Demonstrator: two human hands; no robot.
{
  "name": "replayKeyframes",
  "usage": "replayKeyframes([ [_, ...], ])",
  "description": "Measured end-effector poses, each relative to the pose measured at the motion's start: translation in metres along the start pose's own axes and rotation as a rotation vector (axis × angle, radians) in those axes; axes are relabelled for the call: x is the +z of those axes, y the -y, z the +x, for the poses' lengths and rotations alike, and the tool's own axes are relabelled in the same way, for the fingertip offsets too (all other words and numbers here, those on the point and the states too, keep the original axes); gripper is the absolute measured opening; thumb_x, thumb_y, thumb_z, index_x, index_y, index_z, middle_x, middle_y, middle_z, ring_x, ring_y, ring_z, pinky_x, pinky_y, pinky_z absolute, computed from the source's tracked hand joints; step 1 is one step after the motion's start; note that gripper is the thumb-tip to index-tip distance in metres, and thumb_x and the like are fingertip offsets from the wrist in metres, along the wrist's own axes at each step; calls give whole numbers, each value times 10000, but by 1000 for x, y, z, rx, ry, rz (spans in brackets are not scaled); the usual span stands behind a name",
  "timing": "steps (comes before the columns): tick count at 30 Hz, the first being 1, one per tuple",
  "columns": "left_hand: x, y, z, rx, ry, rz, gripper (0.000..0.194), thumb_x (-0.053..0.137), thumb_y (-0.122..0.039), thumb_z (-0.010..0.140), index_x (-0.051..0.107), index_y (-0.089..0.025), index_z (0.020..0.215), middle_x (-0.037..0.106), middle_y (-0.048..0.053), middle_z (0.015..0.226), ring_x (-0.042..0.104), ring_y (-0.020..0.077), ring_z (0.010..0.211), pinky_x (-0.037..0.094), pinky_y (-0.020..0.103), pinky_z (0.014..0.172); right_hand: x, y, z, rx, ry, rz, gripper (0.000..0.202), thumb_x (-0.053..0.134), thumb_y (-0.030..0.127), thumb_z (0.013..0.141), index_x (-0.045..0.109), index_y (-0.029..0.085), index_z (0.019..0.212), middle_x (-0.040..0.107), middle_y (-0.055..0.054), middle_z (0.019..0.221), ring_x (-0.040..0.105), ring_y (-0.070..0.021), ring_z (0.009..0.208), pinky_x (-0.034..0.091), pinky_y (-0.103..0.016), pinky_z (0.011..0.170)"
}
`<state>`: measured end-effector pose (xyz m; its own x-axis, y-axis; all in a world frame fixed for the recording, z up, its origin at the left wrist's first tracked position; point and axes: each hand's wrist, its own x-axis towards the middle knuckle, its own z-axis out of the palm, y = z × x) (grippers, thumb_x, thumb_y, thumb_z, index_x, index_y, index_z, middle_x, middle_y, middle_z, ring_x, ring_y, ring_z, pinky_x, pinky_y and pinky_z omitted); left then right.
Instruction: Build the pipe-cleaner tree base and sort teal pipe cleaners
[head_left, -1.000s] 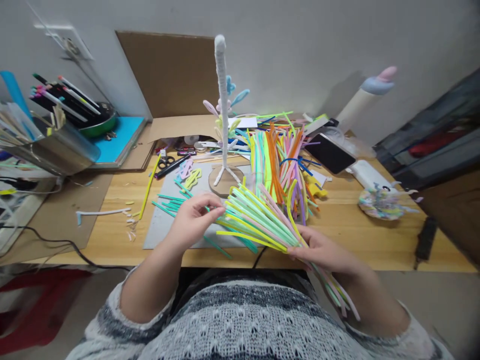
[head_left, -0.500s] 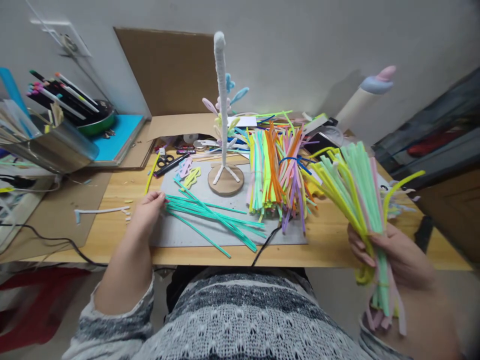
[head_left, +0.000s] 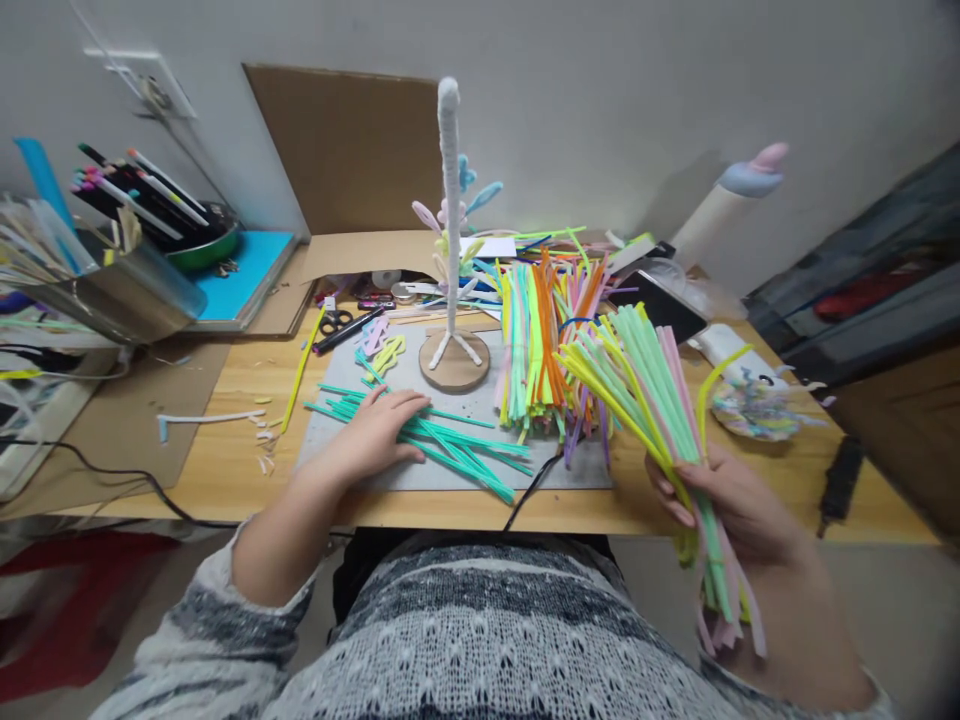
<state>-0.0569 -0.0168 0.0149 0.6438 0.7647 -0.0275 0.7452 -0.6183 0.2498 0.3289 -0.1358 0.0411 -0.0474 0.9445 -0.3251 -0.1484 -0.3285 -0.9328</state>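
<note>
My left hand (head_left: 386, 430) lies palm down on the teal pipe cleaners (head_left: 469, 455), its fingers stretched out and its thumb apart from them. These pipe cleaners are spread loosely over a grey mat (head_left: 322, 470). My right hand (head_left: 727, 500) is closed around a bundle of pipe cleaners (head_left: 664, 385) in mint green, yellow and pink, raised at the table's right front. Left of that bundle, a thick heap of multicoloured pipe cleaners (head_left: 529, 350) rests on the mat. Behind the teal ones stands a white wrapped stem (head_left: 450, 210) on a round wooden base (head_left: 454, 368), with pastel loops on it.
Scissors (head_left: 335, 320), a black pen (head_left: 349, 330) and small pastel pipe-cleaner shapes (head_left: 386, 355) lie left of the base. Pens fill a green holder (head_left: 202, 255) at the back left. A phone-like dark slab (head_left: 664, 300) and a black tool (head_left: 840, 480) are at the right.
My left hand has moved right from the ends of the teal pipe cleaners onto the pile, and its fingers have opened. My right hand has brought its bundle left, closer to the heap.
</note>
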Motion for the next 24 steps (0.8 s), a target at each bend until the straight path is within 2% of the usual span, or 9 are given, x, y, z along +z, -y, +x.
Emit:
replayKeyframes([
  [2, 6, -1, 8, -13, -47, 5, 441, 669, -381, 761, 540, -221, 1151, 577, 74, 1196, 495, 245, 1142, 249, 434, 1039, -1, 0, 1, -17, -1, 11, 338, 732, 451, 656, 579, 151, 635, 514, -7, 578, 453, -68, 375, 280, -185, 369],
  [5, 11, -8, 13, -36, -78, 9, 213, 655, -336, 776, 598, -209, 937, 623, 40, 982, 548, 233, 981, 364, 378, 880, -1, 1, 2, -79, 5, 61, 298, 712, 417, 693, 570, 157, 659, 508, 1, 590, 459, -64, 387, 282, -179, 377],
  [9, 15, -18, 16, -183, -146, 13, 134, 624, -296, 781, 610, -192, 865, 619, 51, 891, 561, 240, 889, 395, 345, 760, 9, 4, 5, -186, 101, 242, 271, 710, 390, 687, 565, 188, 794, 492, 20, 690, 438, -46, 419, 291, -174, 384],
  [11, 16, -21, 16, -249, -184, 21, 130, 600, -287, 783, 615, -190, 868, 619, 64, 889, 561, 250, 874, 397, 354, 747, 20, 6, 8, -166, 186, 245, 291, 715, 374, 681, 551, 188, 834, 488, 26, 709, 428, -39, 428, 289, -171, 384],
  [13, 17, -21, 17, -265, -197, 33, 132, 584, -271, 778, 615, -189, 877, 617, 74, 894, 561, 263, 874, 399, 366, 744, 33, 7, 14, -97, 231, 141, 295, 714, 348, 694, 532, 174, 847, 504, 27, 681, 436, -40, 427, 287, -168, 384],
  [16, 17, -19, 17, -217, -182, 28, 133, 569, -217, 762, 611, -189, 885, 615, 77, 901, 559, 271, 886, 404, 377, 752, 55, 3, 24, -19, 253, -35, 312, 710, 341, 711, 492, 168, 852, 551, 19, 656, 475, -60, 426, 326, -180, 386],
  [19, 18, -18, 17, -81, -172, 40, 159, 519, -132, 774, 610, -188, 891, 613, 82, 906, 552, 265, 915, 402, 385, 788, 72, -3, 32, 13, 335, -112, 352, 712, 359, 707, 470, 177, 887, 558, 33, 641, 484, -69, 416, 363, -194, 376],
  [24, 18, -29, 16, 79, -162, 284, 196, 424, -130, 876, 601, -154, 957, 592, 125, 949, 523, 263, 900, 414, 373, 765, 85, -12, 37, 22, 373, -145, 324, 686, 348, 735, 467, 183, 907, 528, 65, 598, 480, -59, 414, 377, -182, 378],
])
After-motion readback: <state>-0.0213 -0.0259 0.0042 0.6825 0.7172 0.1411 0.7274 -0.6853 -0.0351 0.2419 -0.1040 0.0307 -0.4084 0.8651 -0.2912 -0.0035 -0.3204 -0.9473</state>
